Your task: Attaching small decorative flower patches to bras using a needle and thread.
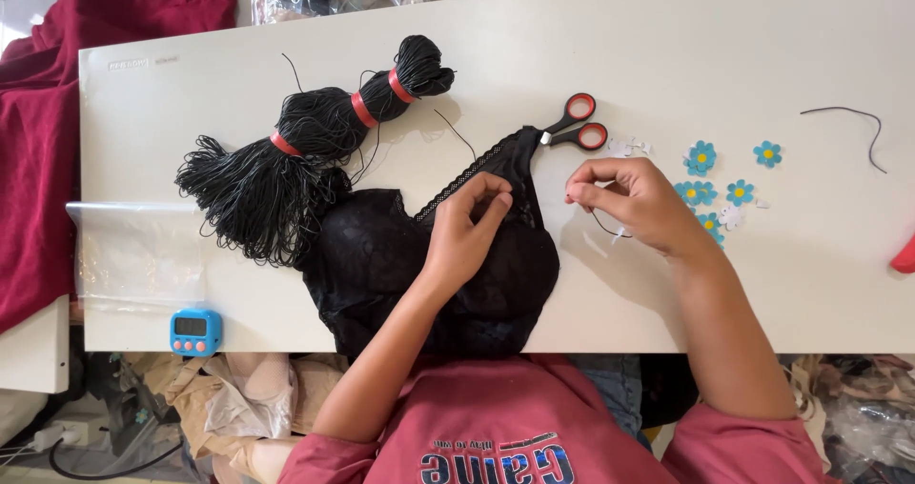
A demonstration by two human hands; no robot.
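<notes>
Now the left hand (467, 231) presses curled fingers onto the black lace garment (429, 265), pinching its edge near the strap; the right hand (634, 203) is nearly closed, fingertips pinched on a thin black thread (602, 225) just beside the cloth; the garment lies at the near edge of the white table (667, 55), its strap running up and right toward the scissors (575, 124); it looks dark, lacy, crumpled.

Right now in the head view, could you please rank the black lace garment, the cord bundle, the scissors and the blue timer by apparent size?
1. Black lace garment
2. Black cord bundle
3. Scissors and blue timer: too alike to rank.
</notes>
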